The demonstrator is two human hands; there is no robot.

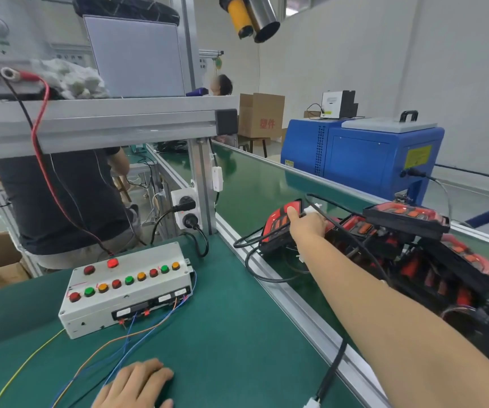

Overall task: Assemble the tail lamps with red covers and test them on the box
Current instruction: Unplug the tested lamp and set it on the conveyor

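Observation:
My right hand [306, 226] reaches across to the conveyor belt [255, 184] and grips a tail lamp with a red cover [278, 228] at the left end of a pile of tail lamps [431, 254] with black cables. My left hand [137, 384] rests flat on the green bench mat [231, 319] near the front edge, holding nothing. The white test box [125, 293] with red, green and orange buttons stands on the mat to the left. One red lamp on top of the box is lit. Coloured wires [137, 334] run from its front side.
A loose black cable with a white plug [314, 403] lies over the belt's aluminium rail. A socket strip [186, 209] hangs on the frame post. A person in a dark shirt [60, 201] stands behind the bench. A blue machine [364, 154] stands beyond the belt.

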